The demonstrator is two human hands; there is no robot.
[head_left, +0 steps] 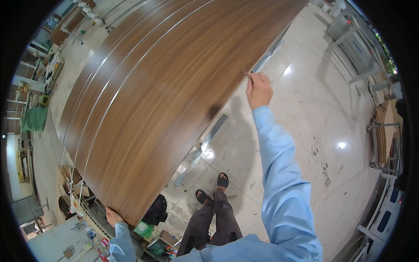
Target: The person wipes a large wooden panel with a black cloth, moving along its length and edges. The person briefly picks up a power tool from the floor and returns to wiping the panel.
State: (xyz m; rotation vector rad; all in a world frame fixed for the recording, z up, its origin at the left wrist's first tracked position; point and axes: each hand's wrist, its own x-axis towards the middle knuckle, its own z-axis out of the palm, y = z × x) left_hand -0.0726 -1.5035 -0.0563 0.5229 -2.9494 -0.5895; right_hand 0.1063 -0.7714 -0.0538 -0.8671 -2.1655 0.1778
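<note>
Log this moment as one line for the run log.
left hand: gripping near corner of wood-grain panel | right hand: pinching panel's right edge, arm raised | panel: large, tilted | floor: pale tile

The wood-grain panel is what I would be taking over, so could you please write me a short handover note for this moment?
Left hand: grips the near corner of the wood-grain panel.
Right hand: fingers pinch the panel's right edge further along.
Panel: large, brown with pale stripes, held up and tilted over the tiled floor and metal strips.
Done: panel is in both hands.
Left: it is not set down anywhere yet.
</note>
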